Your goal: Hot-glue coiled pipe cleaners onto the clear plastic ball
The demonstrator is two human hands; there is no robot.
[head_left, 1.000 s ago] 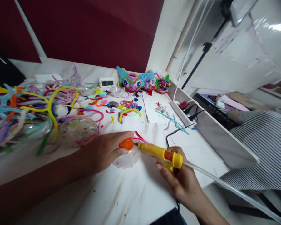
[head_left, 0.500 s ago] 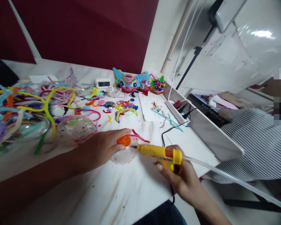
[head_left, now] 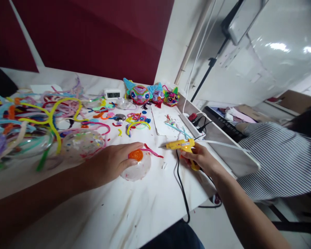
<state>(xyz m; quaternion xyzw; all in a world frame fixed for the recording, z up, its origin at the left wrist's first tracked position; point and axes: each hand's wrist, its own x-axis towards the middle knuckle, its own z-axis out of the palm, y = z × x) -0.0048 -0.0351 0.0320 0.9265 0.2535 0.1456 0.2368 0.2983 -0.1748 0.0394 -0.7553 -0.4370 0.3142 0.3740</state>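
Observation:
My left hand [head_left: 111, 162] rests low over the table, its thumb and fingers closed around an orange coiled disc [head_left: 135, 155]. That disc sits over a clear round plastic piece [head_left: 138, 172] with small coloured specks. A red and pink pipe cleaner [head_left: 152, 151] sticks out to the right from beside the fingertips. In my right hand [head_left: 200, 157] is a yellow hot glue gun [head_left: 180, 144], its nozzle pointing left and apart from the disc. A clear glue stick [head_left: 223, 143] extends from its back. A small whitish scrap [head_left: 164, 165] lies below the nozzle.
Tangled pipe cleaners [head_left: 52, 114] and a clear speckled dome [head_left: 83, 145] lie to the left. Several decorated faces [head_left: 140, 94] and a digital clock [head_left: 113, 94] stand behind. A power strip [head_left: 190, 124] and black cable [head_left: 181, 186] lie right; a person in stripes [head_left: 282, 160] sits beyond.
My right hand has drawn the glue gun away from the plastic piece, up and to the right. The whitish scrap now shows on the table. My left hand keeps its hold.

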